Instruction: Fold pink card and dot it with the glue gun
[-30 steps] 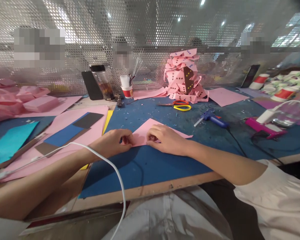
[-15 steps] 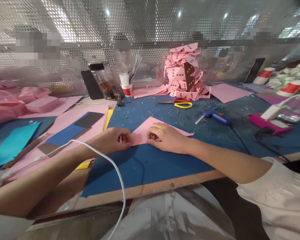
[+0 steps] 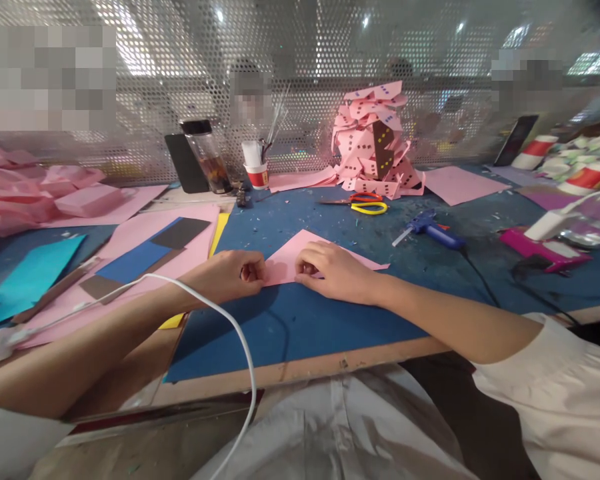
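Note:
A sheet of pink paper (image 3: 283,262) lies on the blue work mat (image 3: 260,333), its far corner pointing away from me and its near edge straight, apparently folded. My left hand (image 3: 237,273) is closed, thumb against fingers, at the paper's left corner. With curled fingers, my right hand (image 3: 330,270) pinches the near edge around its middle and covers part of the sheet. The paper's right corner sticks out beyond my right wrist. Beyond the sheet lie scissors (image 3: 369,208) with red and yellow handles.
A blue glue gun (image 3: 437,233) with a black cord lies to the right, near a magenta device (image 3: 545,250). Dotted pink paper pieces (image 3: 363,147) are heaped at the back. A white cable (image 3: 237,330) crosses over my left forearm. Left are coloured sheets (image 3: 135,257) and a bottle (image 3: 211,163).
The view has shifted slightly. Both hands stay at the near edge of the pink paper, with hardly any movement of the fingers.

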Demonstrator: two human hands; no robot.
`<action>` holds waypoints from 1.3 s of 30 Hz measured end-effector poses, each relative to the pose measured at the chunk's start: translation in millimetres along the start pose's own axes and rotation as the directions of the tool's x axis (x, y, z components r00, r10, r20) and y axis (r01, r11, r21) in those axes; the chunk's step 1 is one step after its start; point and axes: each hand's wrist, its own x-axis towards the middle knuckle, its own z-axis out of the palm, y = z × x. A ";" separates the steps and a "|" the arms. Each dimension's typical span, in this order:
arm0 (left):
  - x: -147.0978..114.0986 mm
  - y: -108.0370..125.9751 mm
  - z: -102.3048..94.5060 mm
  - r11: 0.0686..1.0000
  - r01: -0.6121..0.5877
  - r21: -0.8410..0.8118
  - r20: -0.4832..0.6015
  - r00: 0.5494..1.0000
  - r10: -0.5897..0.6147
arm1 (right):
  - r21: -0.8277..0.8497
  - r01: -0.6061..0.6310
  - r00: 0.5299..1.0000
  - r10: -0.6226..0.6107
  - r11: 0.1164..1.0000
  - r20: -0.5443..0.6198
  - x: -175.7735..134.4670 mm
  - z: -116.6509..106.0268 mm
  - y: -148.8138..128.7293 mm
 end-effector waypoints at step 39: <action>-8.4 -16.8 -24.8 0.994 -0.020 0.108 0.141 0.990 0.005 | 0.009 -0.007 1.000 0.007 1.000 0.008 -0.3 0.3 0.5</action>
